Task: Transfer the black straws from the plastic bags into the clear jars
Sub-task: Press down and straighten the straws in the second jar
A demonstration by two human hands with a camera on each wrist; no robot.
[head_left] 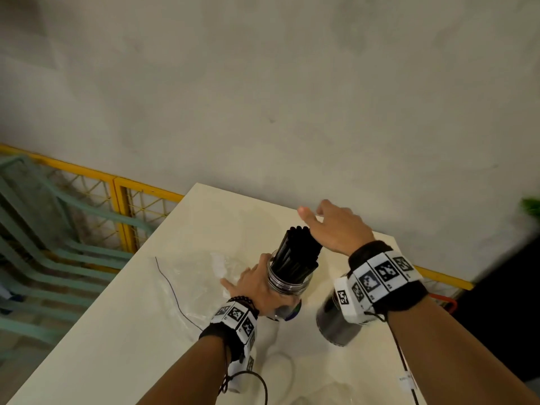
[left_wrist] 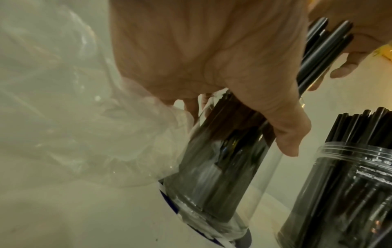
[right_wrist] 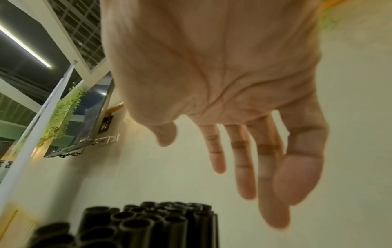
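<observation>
Status: looks late in task, judging from layout. 2 clear jars on table [head_left: 122, 302], both w/ black straws standing in them.

Jar 1 [head_left: 287, 283]: tilted, base on table. Straw bundle [head_left: 298, 252] sticks well above rim, leaning away from the person. Left hand [head_left: 257, 283] wrapped round jar wall, fingers curled on it, steadying.

Jar 2 [left_wrist: 347, 189]: upright, just beside jar 1, packed w/ straws [left_wrist: 360, 125]; partly hidden behind right wrist in head view.

Right hand [head_left: 336, 226]: fingers straight, spread, holding nothing; palm at or just above straw tops. Contact: cannot tell.

Plastic bag [head_left: 204, 276]: crumpled, flat on table left of jar 1, touching its lower wall; appears empty.

Left, probably: seat bundle, set jar 1 upright.
</observation>
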